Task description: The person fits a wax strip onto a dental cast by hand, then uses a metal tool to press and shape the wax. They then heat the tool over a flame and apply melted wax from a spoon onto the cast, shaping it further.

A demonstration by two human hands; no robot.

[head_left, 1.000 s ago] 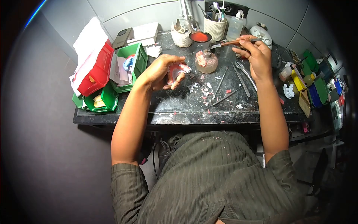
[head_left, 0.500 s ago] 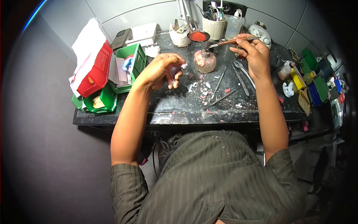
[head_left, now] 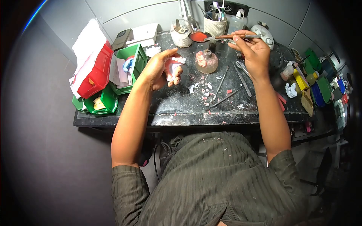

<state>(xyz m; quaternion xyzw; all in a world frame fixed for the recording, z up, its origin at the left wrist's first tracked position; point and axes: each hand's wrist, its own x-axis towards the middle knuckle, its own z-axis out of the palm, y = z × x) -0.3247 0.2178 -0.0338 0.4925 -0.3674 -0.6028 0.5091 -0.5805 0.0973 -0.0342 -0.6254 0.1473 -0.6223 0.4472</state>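
The left hand (head_left: pixel 154 70) holds the pink-white piece (head_left: pixel 172 69), at nine o'clock from the glass bottle (head_left: pixel 206 64). The right hand (head_left: pixel 255 56) pinches the thin tool (head_left: pixel 227 37), tip near the red dish (head_left: pixel 196 40) at twelve; a low swing could topple the bottle.

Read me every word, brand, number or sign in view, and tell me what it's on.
No text can be read anywhere.
Paper in the green bin: any writing too blurred to read.
Pump bottle: any print too small to read.
Yellow item: any markings too small to read.
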